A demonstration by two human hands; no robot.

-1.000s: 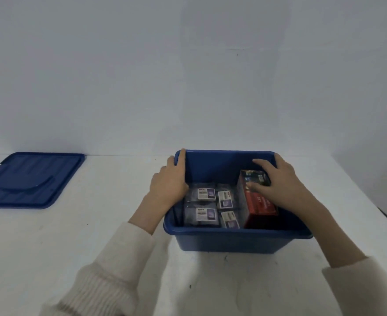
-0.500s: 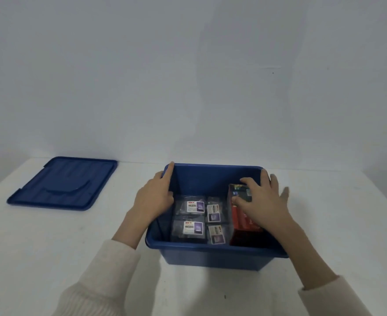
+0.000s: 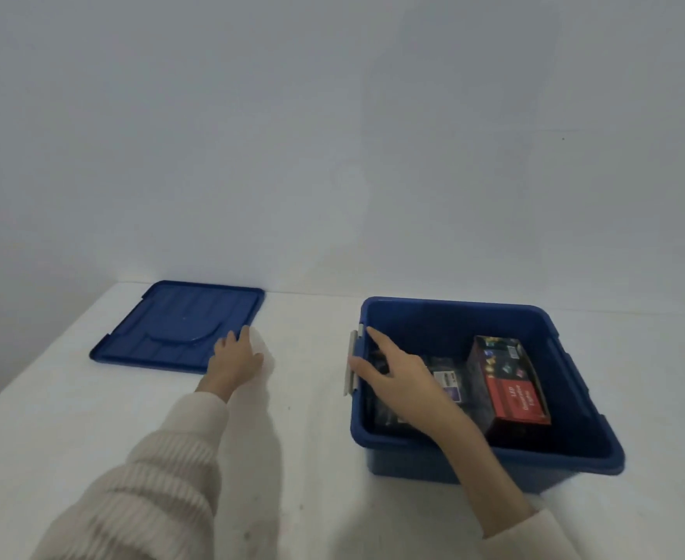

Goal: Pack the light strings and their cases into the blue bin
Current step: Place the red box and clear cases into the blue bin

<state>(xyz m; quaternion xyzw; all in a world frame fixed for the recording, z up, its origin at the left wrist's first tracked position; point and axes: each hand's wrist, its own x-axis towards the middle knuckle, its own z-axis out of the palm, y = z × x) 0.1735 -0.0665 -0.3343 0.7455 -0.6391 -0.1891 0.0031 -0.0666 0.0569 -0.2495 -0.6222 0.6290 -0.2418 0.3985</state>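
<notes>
- From my feed, the flat white table (image 3: 312, 458) fills the lower half of the view and meets a plain pale wall at its far edge.
- The deep rectangular blue plastic bin (image 3: 413, 462) stands open on the right side of the table, near me.
- The bin's flat blue plastic lid (image 3: 179, 321) lies on the table at the far left, well apart from the bin.
- A ribbed cream knitted sleeve (image 3: 151, 491) covers the left forearm, which stretches from the near edge towards the lid.
- A red and black cardboard box of LED lights (image 3: 510, 377) lies tilted inside the bin, against its right side.
- The right hand (image 3: 397, 377) is over the left part of the bin's interior. Its fingers are spread and grip nothing: the forefinger points at the far left corner and the thumb is just beside the left rim.
- The left hand (image 3: 234, 359) is at the lid's near right corner, palm down, with fingers loosely extended and nothing held. It is blurred, so I cannot tell whether the fingertips touch the lid.
- Clear plastic cases with small printed labels (image 3: 448, 377) lie in the bin between the right hand and the red box, partly hidden by the hand.
- A slim grey plastic latch (image 3: 353, 369) sits on the outside of the bin's left rim.
</notes>
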